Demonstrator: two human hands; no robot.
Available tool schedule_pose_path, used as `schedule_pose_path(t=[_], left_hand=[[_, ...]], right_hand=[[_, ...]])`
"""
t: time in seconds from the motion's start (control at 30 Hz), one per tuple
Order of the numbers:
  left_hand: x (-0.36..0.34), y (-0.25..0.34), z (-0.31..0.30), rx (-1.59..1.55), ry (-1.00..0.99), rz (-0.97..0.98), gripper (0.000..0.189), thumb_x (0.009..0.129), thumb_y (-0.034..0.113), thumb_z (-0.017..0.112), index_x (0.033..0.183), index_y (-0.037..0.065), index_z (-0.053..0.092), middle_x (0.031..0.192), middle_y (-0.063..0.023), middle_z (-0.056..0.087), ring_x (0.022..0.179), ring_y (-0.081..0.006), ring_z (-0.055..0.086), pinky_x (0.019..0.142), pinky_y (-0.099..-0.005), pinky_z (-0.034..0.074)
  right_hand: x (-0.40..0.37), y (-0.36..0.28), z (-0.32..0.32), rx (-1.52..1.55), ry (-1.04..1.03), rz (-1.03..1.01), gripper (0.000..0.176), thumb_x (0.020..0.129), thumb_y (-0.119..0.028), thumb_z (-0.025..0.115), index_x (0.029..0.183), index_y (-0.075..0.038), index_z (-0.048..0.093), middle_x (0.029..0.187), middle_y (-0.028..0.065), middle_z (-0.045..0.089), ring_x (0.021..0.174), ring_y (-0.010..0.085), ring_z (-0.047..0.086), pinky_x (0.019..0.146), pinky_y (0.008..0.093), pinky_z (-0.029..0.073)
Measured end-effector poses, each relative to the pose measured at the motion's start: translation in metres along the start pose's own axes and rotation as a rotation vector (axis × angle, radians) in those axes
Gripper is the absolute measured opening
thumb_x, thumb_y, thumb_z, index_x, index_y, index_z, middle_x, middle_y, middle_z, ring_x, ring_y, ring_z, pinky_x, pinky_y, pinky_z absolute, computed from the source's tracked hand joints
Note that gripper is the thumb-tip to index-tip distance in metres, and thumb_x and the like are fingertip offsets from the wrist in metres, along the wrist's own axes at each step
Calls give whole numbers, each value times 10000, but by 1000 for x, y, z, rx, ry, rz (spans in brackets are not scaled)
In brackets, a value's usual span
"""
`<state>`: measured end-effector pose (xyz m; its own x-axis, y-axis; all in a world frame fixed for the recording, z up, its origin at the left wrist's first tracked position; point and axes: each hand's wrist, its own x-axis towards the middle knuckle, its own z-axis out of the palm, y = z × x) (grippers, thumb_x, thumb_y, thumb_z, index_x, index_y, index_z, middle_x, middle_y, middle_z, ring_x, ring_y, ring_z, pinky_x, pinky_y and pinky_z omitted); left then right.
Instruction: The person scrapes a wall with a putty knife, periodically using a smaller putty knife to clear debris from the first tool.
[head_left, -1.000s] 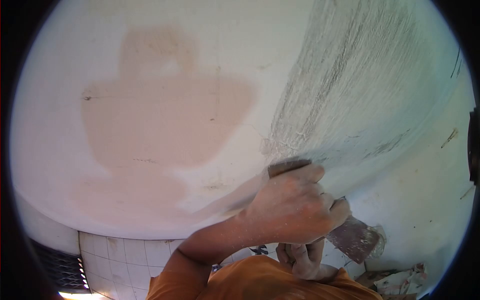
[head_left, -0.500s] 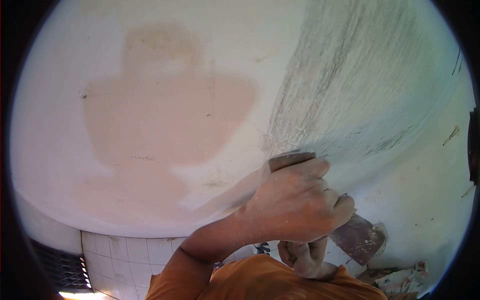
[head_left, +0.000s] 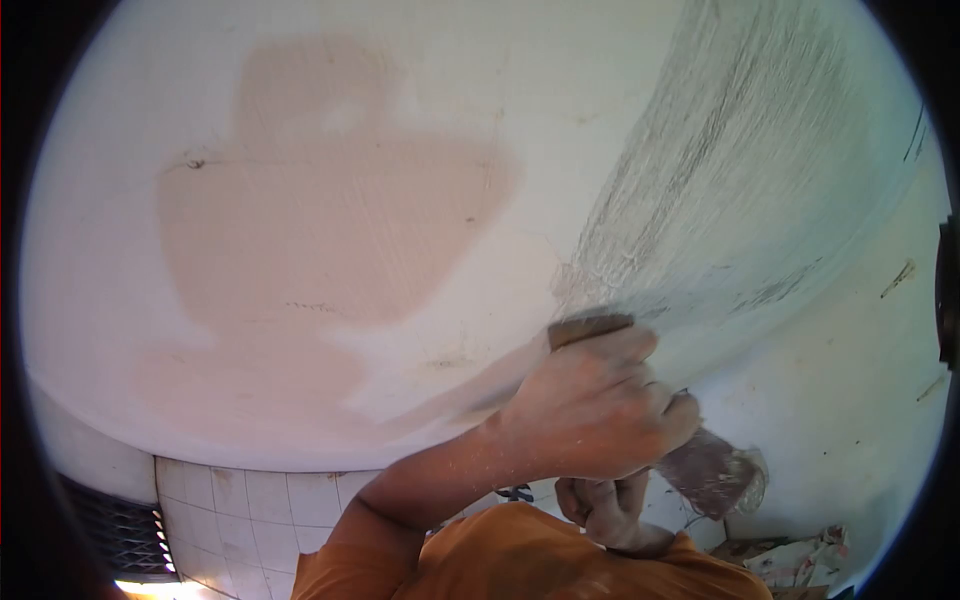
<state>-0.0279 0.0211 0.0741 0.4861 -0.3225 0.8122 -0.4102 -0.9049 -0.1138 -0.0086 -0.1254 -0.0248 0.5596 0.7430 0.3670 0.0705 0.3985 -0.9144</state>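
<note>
My left hand [head_left: 600, 405] reaches in from the lower left, its fingers closed on a flat brown scraper [head_left: 590, 330]. The scraper's edge lies against the pale wall [head_left: 480, 270], at the lower end of a grey streaked patch [head_left: 690, 160]. Below it, close to my orange shirt, my right hand [head_left: 610, 510] is closed, partly hidden behind my left hand. A dark plate smeared with pale material [head_left: 712, 470] extends to the right from my right hand; its grip end is hidden.
A pinkish patch [head_left: 320, 235] marks the wall at left. White tiles [head_left: 235, 505] show below, beside a dark lattice [head_left: 110, 525] at lower left. Crumpled, stained sheets [head_left: 805, 560] lie at lower right.
My left hand and the scraper have shifted slightly right and down across the wall. The dark plate has moved slightly left and up. The view has shifted a little.
</note>
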Motion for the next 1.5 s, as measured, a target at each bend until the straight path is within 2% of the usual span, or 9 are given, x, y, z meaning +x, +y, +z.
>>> schedule_pose_path(t=[0.13, 0.23, 0.43, 0.6, 0.9, 1.0, 1.23, 1.37, 1.5], left_hand=[[9, -2, -2, 54, -16, 16, 222, 689, 197, 663, 574, 168, 475, 474, 38, 418, 467, -113, 445, 530, -242, 374], [6, 2, -7, 42, -15, -33, 231, 686, 210, 665, 569, 175, 468, 474, 39, 418, 479, -123, 451, 517, -250, 374], [-1, 4, 1, 18, -37, -48, 150, 638, 217, 630, 593, 183, 490, 478, 40, 434, 479, -132, 446, 502, -257, 366], [-9, 3, 4, -26, -26, -70, 100, 631, 212, 607, 635, 178, 514, 479, 41, 438, 479, -138, 451, 500, -260, 367], [-16, 5, 8, 37, -112, -102, 125, 658, 226, 640, 624, 169, 534, 489, 34, 438, 465, -140, 443, 488, -275, 357], [13, 1, -15, -14, -111, -39, 134, 656, 185, 627, 631, 129, 507, 510, -18, 553, 501, -169, 537, 632, -282, 424], [6, 3, -7, 78, -107, -65, 186, 641, 255, 693, 592, 176, 532, 476, 52, 398, 436, -143, 358, 479, -268, 315], [10, 4, -6, 67, -88, -89, 148, 560, 230, 656, 614, 179, 528, 490, 57, 448, 495, -149, 411, 460, -287, 333], [9, 3, -5, 58, -154, -126, 116, 704, 148, 618, 637, 95, 539, 495, -50, 529, 629, -244, 572, 606, -350, 474]], right_hand=[[2, -17, -1, 184, -10, 125, 192, 1001, -173, 429, 922, -22, 517, 640, 10, 496, 552, 87, 466, 475, 231, 325], [5, -15, 4, 44, -42, 42, 368, 991, -274, 482, 1043, 90, 504, 477, -3, 410, 333, 72, 337, 309, 222, 264], [2, -13, 2, 107, -38, 50, 320, 1005, -232, 441, 1072, 80, 469, 485, -31, 322, 346, 68, 323, 316, 221, 291], [-9, -14, 8, 128, 1, 250, 308, 1026, -240, 400, 795, -45, 460, 542, 10, 410, 471, 71, 362, 416, 233, 261], [0, -10, 4, 134, -44, 137, 319, 999, -255, 469, 911, 47, 522, 463, -31, 331, 341, 76, 323, 322, 225, 282], [6, -24, -2, 78, -84, 141, 308, 1000, -251, 468, 827, 1, 506, 491, -18, 362, 366, 71, 334, 342, 222, 281], [3, -16, 6, 116, -7, 155, 283, 1000, -227, 465, 827, -8, 510, 521, -10, 406, 369, 58, 325, 337, 221, 259], [7, -16, 2, 201, -29, 104, 237, 1000, -212, 460, 978, 20, 506, 490, -32, 345, 360, 55, 306, 335, 211, 265], [10, -16, 7, 183, 29, 114, 275, 1002, -277, 480, 859, -42, 493, 594, 3, 434, 462, 55, 406, 388, 197, 277]])
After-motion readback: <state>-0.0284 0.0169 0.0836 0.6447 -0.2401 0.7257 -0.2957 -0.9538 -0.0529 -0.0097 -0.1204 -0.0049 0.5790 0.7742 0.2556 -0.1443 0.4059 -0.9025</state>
